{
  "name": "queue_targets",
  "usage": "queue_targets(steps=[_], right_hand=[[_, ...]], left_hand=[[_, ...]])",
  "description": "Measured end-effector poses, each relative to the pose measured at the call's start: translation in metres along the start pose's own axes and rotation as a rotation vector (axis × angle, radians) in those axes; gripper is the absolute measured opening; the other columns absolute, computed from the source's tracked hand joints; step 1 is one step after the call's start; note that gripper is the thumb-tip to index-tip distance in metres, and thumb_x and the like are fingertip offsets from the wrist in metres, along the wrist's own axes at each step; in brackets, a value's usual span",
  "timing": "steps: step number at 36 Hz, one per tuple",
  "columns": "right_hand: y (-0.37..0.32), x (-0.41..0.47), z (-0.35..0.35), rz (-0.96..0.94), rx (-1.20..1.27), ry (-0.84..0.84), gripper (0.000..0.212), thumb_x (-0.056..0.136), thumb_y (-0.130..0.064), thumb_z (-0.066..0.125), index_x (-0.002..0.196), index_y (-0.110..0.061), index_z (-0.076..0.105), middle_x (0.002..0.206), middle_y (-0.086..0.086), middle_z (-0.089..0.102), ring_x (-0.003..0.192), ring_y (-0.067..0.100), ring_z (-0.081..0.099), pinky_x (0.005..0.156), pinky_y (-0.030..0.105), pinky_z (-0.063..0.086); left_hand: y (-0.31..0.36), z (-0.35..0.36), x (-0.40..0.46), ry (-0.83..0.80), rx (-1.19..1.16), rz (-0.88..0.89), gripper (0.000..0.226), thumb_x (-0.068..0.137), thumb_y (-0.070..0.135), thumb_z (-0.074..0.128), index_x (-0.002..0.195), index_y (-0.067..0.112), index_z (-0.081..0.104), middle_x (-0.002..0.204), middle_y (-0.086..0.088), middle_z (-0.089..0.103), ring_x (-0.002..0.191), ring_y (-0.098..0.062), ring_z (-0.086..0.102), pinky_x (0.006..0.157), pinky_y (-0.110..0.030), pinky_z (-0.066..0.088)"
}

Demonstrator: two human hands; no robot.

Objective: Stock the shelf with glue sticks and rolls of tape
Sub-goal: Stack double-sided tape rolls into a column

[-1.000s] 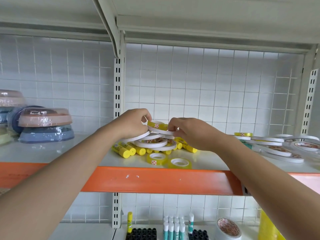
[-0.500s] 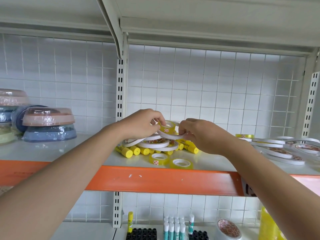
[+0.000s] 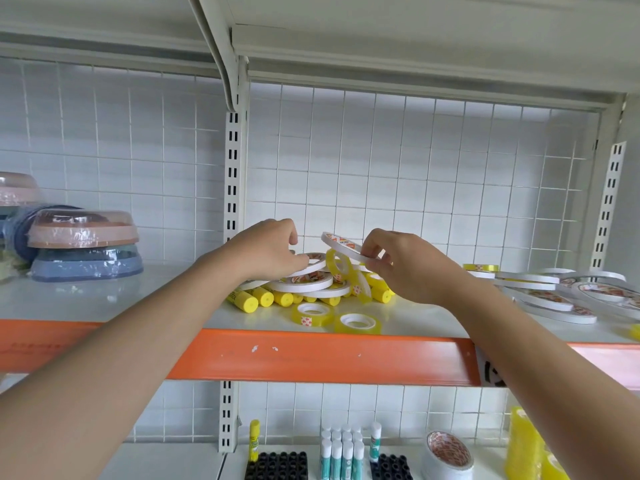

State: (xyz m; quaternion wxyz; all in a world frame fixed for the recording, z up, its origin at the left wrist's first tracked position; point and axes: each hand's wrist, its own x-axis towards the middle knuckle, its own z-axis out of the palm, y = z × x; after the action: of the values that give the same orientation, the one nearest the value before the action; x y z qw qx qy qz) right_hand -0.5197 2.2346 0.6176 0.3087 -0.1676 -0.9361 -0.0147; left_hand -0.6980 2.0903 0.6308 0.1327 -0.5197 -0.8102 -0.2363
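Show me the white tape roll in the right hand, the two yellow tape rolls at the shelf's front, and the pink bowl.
white tape roll [image 3: 341, 244], head view, upper rim.
yellow tape rolls [image 3: 312, 314], head view, left roll's top.
pink bowl [image 3: 83, 232], head view, side wall.

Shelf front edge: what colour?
Orange, with a few white chips; the shelf edge shows in the head view.

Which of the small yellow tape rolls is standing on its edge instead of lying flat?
The yellow roll in the pile between the two hands stands on edge. The two yellow rolls at the shelf's front lie flat.
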Motion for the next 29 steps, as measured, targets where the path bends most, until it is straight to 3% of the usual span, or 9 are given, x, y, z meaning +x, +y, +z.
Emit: queue_targets(steps=[2,6,8,11,17,23,29], right_hand=[[-0.001,0.0,0.001,0.006,-0.009,-0.016,0.003,0.097,-0.024,0.053,0.098,-0.026,0.054,0.095,-0.012,0.057,0.088,0.017,0.056,0.071,0.028,0.039],[-0.001,-0.001,0.002,0.018,-0.03,0.0,0.002,0.097,-0.025,0.052,0.098,-0.026,0.054,0.095,-0.011,0.057,0.088,0.018,0.056,0.069,0.028,0.038],[-0.001,-0.001,0.002,0.022,-0.046,0.028,0.004,0.097,-0.023,0.053,0.1,-0.024,0.056,0.095,-0.01,0.058,0.088,0.019,0.056,0.069,0.029,0.037],[-0.004,-0.002,0.0,0.035,-0.047,0.071,0.004,0.095,-0.021,0.054,0.098,-0.023,0.055,0.1,-0.007,0.06,0.09,0.022,0.057,0.073,0.032,0.043],[-0.011,-0.007,-0.012,0.032,-0.137,0.192,0.008,0.095,-0.021,0.053,0.102,-0.018,0.056,0.105,-0.003,0.061,0.09,0.026,0.058,0.074,0.035,0.046],[-0.011,-0.033,-0.022,0.022,-0.183,0.257,0.01,0.095,-0.02,0.054,0.103,-0.016,0.057,0.104,-0.002,0.06,0.088,0.026,0.058,0.068,0.033,0.04],[-0.006,-0.069,-0.026,0.02,-0.146,0.301,0.01,0.092,-0.02,0.057,0.101,-0.016,0.059,0.099,-0.004,0.062,0.085,0.024,0.061,0.07,0.036,0.048]], left_hand=[[0.002,0.0,-0.003,0.02,0.044,-0.026,0.026,0.089,0.038,0.059,0.104,0.018,0.051,0.089,0.003,0.052,0.085,-0.019,0.049,0.069,-0.029,0.036],[0.002,0.001,-0.005,0.052,-0.021,-0.028,0.009,0.089,0.025,0.063,0.088,0.018,0.057,0.087,0.0,0.05,0.08,-0.02,0.045,0.07,-0.025,0.033],[0.001,-0.001,-0.006,0.097,-0.078,-0.04,0.006,0.088,0.02,0.064,0.088,0.021,0.058,0.087,0.008,0.05,0.087,-0.016,0.05,0.071,-0.025,0.036],[0.0,-0.005,-0.006,0.183,-0.165,-0.007,0.01,0.086,0.018,0.065,0.089,0.025,0.058,0.093,0.007,0.059,0.087,-0.015,0.057,0.071,-0.028,0.041],[0.018,-0.014,-0.02,0.352,-0.205,0.157,0.012,0.09,0.017,0.066,0.098,0.021,0.059,0.076,0.017,0.055,0.082,-0.016,0.054,0.076,-0.03,0.044],[0.04,-0.009,-0.039,0.44,-0.203,0.31,0.014,0.09,0.015,0.064,0.103,0.018,0.061,0.078,0.012,0.058,0.078,-0.015,0.054,0.079,-0.035,0.047],[0.053,0.014,-0.06,0.487,-0.246,0.365,0.016,0.09,0.014,0.063,0.105,0.019,0.06,0.085,0.011,0.057,0.083,-0.016,0.054,0.078,-0.039,0.047]])
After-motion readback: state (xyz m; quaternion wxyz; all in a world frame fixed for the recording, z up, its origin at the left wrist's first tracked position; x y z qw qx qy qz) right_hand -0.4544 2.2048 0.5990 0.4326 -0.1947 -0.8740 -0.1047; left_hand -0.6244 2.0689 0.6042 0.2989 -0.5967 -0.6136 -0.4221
